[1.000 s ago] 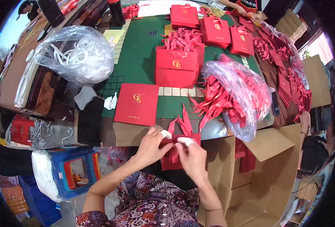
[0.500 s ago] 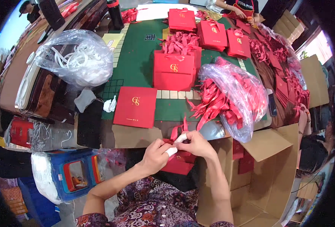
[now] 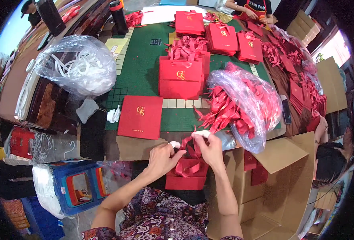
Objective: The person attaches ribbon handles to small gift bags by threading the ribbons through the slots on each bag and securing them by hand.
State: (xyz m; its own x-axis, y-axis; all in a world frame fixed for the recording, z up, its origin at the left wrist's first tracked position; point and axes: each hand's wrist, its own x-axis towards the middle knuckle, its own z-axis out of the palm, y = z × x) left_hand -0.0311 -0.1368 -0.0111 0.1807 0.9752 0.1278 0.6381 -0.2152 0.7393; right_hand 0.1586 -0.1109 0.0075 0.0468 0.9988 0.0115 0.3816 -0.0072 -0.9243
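A small red gift bag [image 3: 186, 178] is at my lap below the table edge, with a red ribbon [image 3: 189, 149] at its top and a ribbon loop across its front. Just left of the ribbon, my left hand [image 3: 162, 159] has curled fingers, white tape on one fingertip, and the thumb out; it appears to grip the ribbon's left part. My right hand [image 3: 211, 151], also with a taped finger, pinches the ribbon's right side. Part of the ribbon is hidden behind the fingers.
A flat red bag [image 3: 140, 117] lies on the green table, with upright red bags [image 3: 181, 78] behind. Plastic sacks hold red ribbons [image 3: 249, 104] and white cords [image 3: 79, 64]. An opened cardboard box [image 3: 273, 192] stands at right. Another person's hands [image 3: 253, 16] are at the far side.
My hands have drawn apart, left hand leftward and right hand slightly rightward and up. The ribbon between them and more of the bag's front now show.
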